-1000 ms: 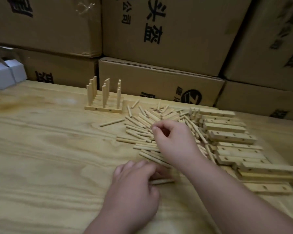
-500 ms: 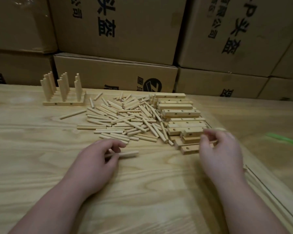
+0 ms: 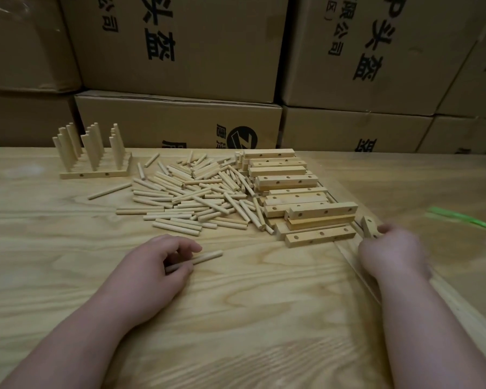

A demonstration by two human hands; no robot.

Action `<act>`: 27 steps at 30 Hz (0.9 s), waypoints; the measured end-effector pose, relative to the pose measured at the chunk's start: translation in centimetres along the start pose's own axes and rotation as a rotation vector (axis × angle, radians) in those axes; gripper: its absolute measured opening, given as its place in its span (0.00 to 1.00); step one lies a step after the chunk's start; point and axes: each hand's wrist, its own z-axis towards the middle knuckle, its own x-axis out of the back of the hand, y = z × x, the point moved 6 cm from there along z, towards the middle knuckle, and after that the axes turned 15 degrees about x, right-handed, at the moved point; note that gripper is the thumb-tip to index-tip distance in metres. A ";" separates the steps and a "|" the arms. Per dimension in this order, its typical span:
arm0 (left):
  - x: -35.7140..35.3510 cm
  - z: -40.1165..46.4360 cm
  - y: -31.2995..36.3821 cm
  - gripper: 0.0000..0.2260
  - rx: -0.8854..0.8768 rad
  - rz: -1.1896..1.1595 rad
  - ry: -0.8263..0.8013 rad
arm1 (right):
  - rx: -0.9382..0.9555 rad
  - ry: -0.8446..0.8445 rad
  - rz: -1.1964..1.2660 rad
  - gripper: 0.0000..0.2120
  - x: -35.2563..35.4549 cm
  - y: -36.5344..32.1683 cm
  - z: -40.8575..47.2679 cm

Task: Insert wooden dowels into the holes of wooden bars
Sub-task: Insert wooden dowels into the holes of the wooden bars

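Observation:
A heap of loose wooden dowels (image 3: 197,195) lies mid-table. To its right is a stack of wooden bars (image 3: 298,192) with drilled holes. My left hand (image 3: 152,270) rests on the table near me, its fingers curled round a dowel (image 3: 205,258) that sticks out to the right. My right hand (image 3: 390,254) grips the end of one wooden bar (image 3: 368,226) at the right edge of the stack, lifting it on end. At the back left stand finished bars with upright dowels (image 3: 93,153).
The wooden table (image 3: 236,318) runs toward me, with a raised seam by my right forearm. Cardboard boxes (image 3: 180,51) are stacked in a wall behind the table. A green strip (image 3: 460,219) lies at far right.
My right hand left the dowel heap, went right to the bar stack and took hold of a bar's end. My left hand kept its dowel. The view has swung right.

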 end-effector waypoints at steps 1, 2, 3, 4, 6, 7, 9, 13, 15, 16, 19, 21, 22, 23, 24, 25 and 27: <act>0.0 0.0 0.0 0.16 0.000 -0.011 0.003 | -0.008 0.000 0.024 0.24 -0.1 0.2 0.1; 0.1 -0.1 0.0 0.16 -0.003 -0.024 0.007 | -0.015 0.002 0.048 0.25 -0.2 0.4 0.2; 0.1 -0.1 0.0 0.16 -0.005 -0.035 0.010 | -0.024 0.007 0.069 0.25 -0.3 0.5 0.3; 0.1 -0.2 0.0 0.16 -0.007 -0.041 0.012 | -0.036 0.020 0.083 0.25 -0.4 0.7 0.3; 0.2 -0.3 0.1 0.15 -0.007 -0.047 0.018 | -0.037 0.096 0.121 0.24 -0.2 0.8 0.4; 0.3 -0.3 0.2 0.15 -0.007 -0.052 0.028 | -0.011 0.171 0.160 0.22 0.2 0.5 0.4; 0.6 -0.4 0.4 0.14 -0.008 -0.082 0.064 | 0.129 0.364 0.305 0.16 1.7 -1.1 -0.3; 1.6 -0.7 1.0 0.12 -0.030 -0.214 0.124 | 0.515 0.324 0.700 0.13 1.9 -7.4 -4.8; 2.0 -0.7 0.8 0.08 0.020 -0.338 0.114 | 0.715 0.096 0.749 0.15 0.0 -11.0 -8.0; 2.1 -0.7 0.7 0.10 0.048 -0.398 0.092 | 0.833 0.009 0.716 0.16 -0.9 -12.6 -9.6; 2.2 -0.8 0.8 0.13 0.044 -0.565 0.044 | 1.131 -0.142 0.644 0.11 -3.2 -16.0 -13.3; 2.2 -0.7 0.6 0.12 0.059 -0.667 0.035 | 1.227 -0.230 0.676 0.08 -4.4 -17.2 -14.6; 2.2 -0.6 0.1 0.12 0.094 -0.708 0.046 | 1.244 -0.264 0.693 0.08 -4.9 -17.6 -15.0; 2.2 -0.3 -0.4 0.12 0.135 -0.745 0.058 | 1.242 -0.292 0.706 0.08 -5.2 -17.7 -15.1; 2.2 0.0 -1.0 0.13 0.179 -0.800 0.068 | 1.229 -0.316 0.703 0.10 -5.6 -17.7 -15.1; 2.3 0.2 -1.5 0.13 0.229 -0.888 0.080 | 1.220 -0.342 0.667 0.12 -6.1 -17.6 -15.0; 2.6 0.6 -2.2 0.15 0.307 -1.068 0.117 | 1.237 -0.403 0.486 0.17 -7.4 -17.4 -14.7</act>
